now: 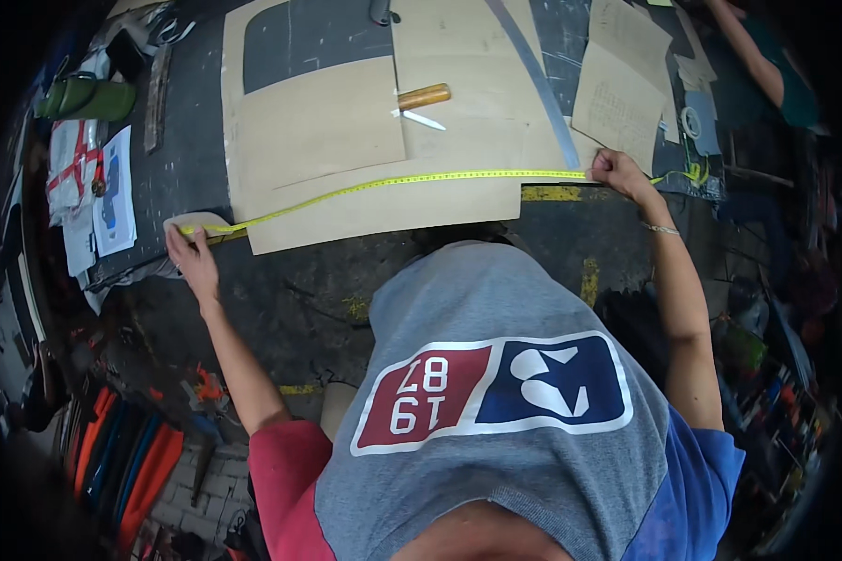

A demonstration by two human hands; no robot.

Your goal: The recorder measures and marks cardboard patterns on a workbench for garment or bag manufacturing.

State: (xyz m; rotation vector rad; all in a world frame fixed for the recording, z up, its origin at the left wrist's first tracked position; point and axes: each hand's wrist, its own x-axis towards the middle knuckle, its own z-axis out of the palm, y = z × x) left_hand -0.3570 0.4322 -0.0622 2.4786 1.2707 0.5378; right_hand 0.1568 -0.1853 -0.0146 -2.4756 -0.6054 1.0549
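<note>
A yellow measuring tape [393, 182] is stretched across a large tan sheet of pattern board [384, 201] lying on the dark worktable [290, 290]. My left hand [192, 257] pins the tape's left end down at the sheet's lower left corner. My right hand [619, 173] pinches the tape's other end at the sheet's right edge. A knife with a wooden handle [423, 97] rests on the sheet farther back, apart from both hands.
A long metal ruler [538, 79] lies diagonally across the sheets. More tan pattern pieces [622, 79] sit at the back right. Papers [112, 192] and a green case [89, 98] lie at the left. Another person's arm [753, 51] reaches in at top right. Tools lie on the floor at lower left [122, 449].
</note>
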